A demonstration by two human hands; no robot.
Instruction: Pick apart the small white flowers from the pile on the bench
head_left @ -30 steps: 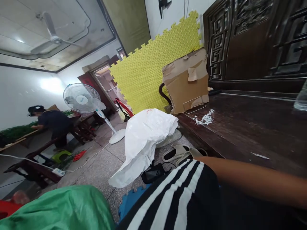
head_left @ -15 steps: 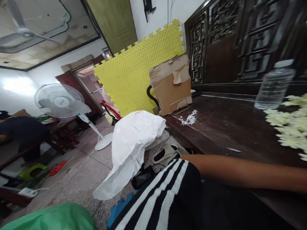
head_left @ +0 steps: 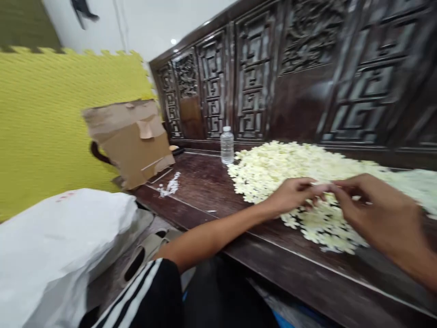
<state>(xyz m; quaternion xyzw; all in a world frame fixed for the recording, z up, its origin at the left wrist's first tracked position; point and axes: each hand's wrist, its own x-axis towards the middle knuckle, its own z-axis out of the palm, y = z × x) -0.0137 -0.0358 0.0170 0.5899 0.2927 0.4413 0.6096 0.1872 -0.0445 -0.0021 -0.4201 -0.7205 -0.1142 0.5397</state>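
Observation:
Over a wide heap of pale yellow-white flower shapes (head_left: 273, 166) on a dark wooden bench, my two hands meet fingertip to fingertip. My left hand (head_left: 295, 195) comes in from the left with fingers bent and pinched together. From the right, my right hand (head_left: 382, 216) has thumb and forefinger closed against the left fingertips. Whatever lies between them is too small and blurred to name. A few flower shapes spread below the hands toward the bench's front edge.
A clear bottle with a white cap (head_left: 227, 146) stands left of the heap. Small white bits (head_left: 170, 186) lie by a cardboard piece (head_left: 136, 141). A white sack (head_left: 64, 246) and sandals (head_left: 145, 255) are on the floor. A carved backrest (head_left: 252, 82) rises behind.
My view has swung right, from the room with the fan to the bench. Both hands and the whole flower heap are now in sight; earlier only one forearm and the heap's edge showed.

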